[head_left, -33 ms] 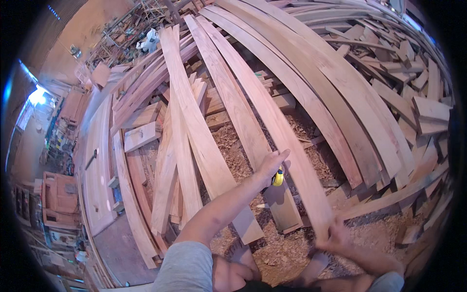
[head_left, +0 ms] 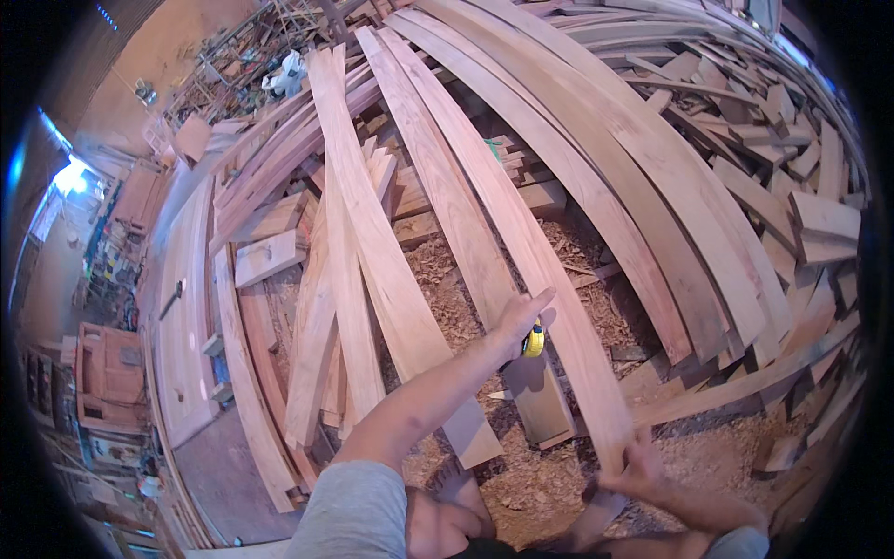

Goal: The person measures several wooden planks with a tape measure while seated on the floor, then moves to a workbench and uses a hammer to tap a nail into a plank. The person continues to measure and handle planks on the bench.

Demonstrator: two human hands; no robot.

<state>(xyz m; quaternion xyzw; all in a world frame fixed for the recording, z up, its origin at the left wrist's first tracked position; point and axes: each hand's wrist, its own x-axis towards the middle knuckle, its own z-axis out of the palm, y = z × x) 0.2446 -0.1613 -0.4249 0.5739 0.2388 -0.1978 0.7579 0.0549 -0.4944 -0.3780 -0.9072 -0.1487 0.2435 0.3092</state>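
My left hand [head_left: 523,319] is closed around a yellow and black tape measure [head_left: 533,341], its thumb side over the pale plank. That long plank [head_left: 559,289] runs from the far pile toward my feet. At the plank's near end my right hand [head_left: 639,468] is closed, its fingers at the edge; they are partly blurred. Just left of this plank lies a second, darker board [head_left: 458,219], its near end below the tape measure. A wide plank [head_left: 410,312] passes under my left forearm.
Several long planks [head_left: 643,158] lie side by side at the right, beyond them a heap of offcuts [head_left: 782,130]. Wood shavings [head_left: 535,484] cover the ground around my bare feet. At left are a door panel [head_left: 186,326] with a dark hammer-like tool [head_left: 172,300] and more boards.
Both hands keep nearly the same places, the left with the tape measure. My right hand and the plank's near end sit very slightly lower, and the view has shifted a little.
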